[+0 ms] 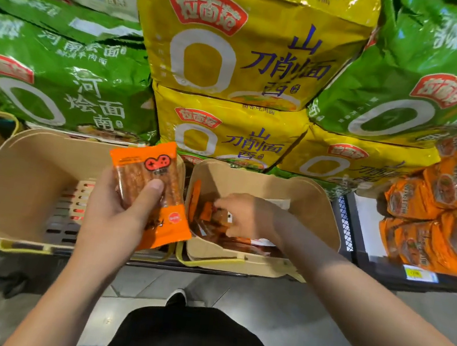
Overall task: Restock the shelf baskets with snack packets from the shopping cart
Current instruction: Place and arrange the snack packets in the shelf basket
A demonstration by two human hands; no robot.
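Holding an orange snack packet [150, 191] upright, the left hand [118, 207] has its thumb laid across the clear middle of the wrapper and its fingers curled behind it, so the packet's top edge stands above the hand and its bottom corner juts out to the right below the thumb. The packet hangs over the gap between two tan baskets on the shelf: the left basket [15, 173], whose slotted floor shows bare beside the hand, and the right basket [313, 201]. The right hand [245, 215] reaches down into the right basket, palm down, with its fingertips bent onto a heap of packets [210, 217] lying there; whether the fingers actually pinch one of them or only touch the pile cannot be told, since the hand covers them. Behind the baskets, big bags of noodles are stacked against the shelf back, green bags [58, 86] on the left and upper right, yellow bags [236, 57] in the middle, and smaller orange bags [455, 208] piled on the far right. A yellow price tag [416, 274] sits on the shelf edge under the orange bags.
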